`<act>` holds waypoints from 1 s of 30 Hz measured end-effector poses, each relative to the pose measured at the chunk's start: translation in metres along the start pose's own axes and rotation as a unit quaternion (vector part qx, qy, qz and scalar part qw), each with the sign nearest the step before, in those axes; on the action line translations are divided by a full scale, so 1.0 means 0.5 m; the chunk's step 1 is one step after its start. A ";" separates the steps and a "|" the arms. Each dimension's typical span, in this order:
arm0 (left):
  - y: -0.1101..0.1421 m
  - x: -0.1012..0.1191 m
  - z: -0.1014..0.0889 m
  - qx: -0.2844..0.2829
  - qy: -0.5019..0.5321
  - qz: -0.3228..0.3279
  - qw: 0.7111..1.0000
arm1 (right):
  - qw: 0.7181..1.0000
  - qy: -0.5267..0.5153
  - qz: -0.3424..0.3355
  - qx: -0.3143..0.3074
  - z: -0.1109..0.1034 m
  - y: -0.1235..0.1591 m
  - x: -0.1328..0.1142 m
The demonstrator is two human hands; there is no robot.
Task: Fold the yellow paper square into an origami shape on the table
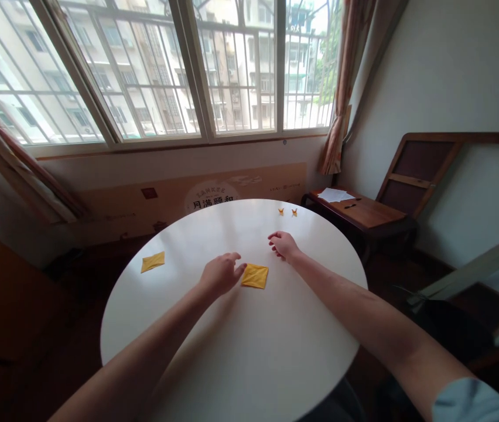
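Note:
A creased square of yellow paper (255, 276) lies flat on the round white table (258, 346). At its left edge is my left hand (223, 274), thumb and fingers apart; I cannot tell whether the thumb tip touches the paper. My right hand (283, 245) hovers beyond the paper's upper right corner, its fingers loosely bent and apart, with nothing seen in them. Near the far rim stand two small yellow folded-paper figures, a left one (280, 211) and a right one (294, 212), which look like cranes. Another yellow paper piece (153, 262) rests near the left rim.
A low wooden table (366, 210) with white sheets (335, 195) and a small dark object on it stands at the far right. Behind the round table, a printed cardboard panel (258, 181) leans below the barred window. Curtains (339, 111) hang at both sides.

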State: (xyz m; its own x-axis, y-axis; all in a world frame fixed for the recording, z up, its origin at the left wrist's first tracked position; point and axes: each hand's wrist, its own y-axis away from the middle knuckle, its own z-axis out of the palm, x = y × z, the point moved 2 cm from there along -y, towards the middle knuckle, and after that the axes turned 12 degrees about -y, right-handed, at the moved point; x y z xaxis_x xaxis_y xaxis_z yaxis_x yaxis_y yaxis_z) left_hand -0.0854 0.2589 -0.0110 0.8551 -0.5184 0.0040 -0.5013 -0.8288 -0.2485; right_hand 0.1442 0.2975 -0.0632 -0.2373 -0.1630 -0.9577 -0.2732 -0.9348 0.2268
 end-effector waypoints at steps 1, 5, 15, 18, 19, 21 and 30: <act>-0.011 -0.007 0.010 -0.019 0.002 0.003 1.000 | 1.000 0.018 -0.001 -0.004 0.006 -0.006 -0.001; -0.036 -0.021 0.039 -0.059 0.026 0.021 0.998 | 0.997 0.070 -0.015 -0.019 0.016 -0.019 0.000; -0.030 -0.015 0.041 -0.037 0.083 0.050 0.995 | 0.982 0.141 -0.117 -0.051 0.027 -0.007 0.008; -0.029 -0.019 0.036 -0.049 0.104 0.052 0.992 | 0.974 0.161 -0.140 -0.073 0.034 0.001 -0.001; -0.030 -0.022 0.035 -0.055 0.113 0.050 0.991 | 0.971 0.169 -0.148 -0.080 0.037 0.005 -0.003; -0.031 -0.031 0.035 -0.067 0.125 0.050 0.989 | 0.964 0.186 -0.165 -0.093 0.043 0.015 -0.006; -0.033 -0.066 0.047 -0.095 0.181 0.046 0.978 | 0.944 0.226 -0.206 -0.124 0.059 0.036 -0.013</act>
State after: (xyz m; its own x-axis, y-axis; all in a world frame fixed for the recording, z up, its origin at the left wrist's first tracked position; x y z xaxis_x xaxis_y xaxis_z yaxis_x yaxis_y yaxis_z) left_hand -0.1025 0.2945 -0.0298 0.7205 -0.6041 0.3405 -0.6180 -0.7821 -0.0799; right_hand 0.1133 0.2912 -0.0477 0.2786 0.1646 -0.9462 -0.0156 -0.9843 -0.1758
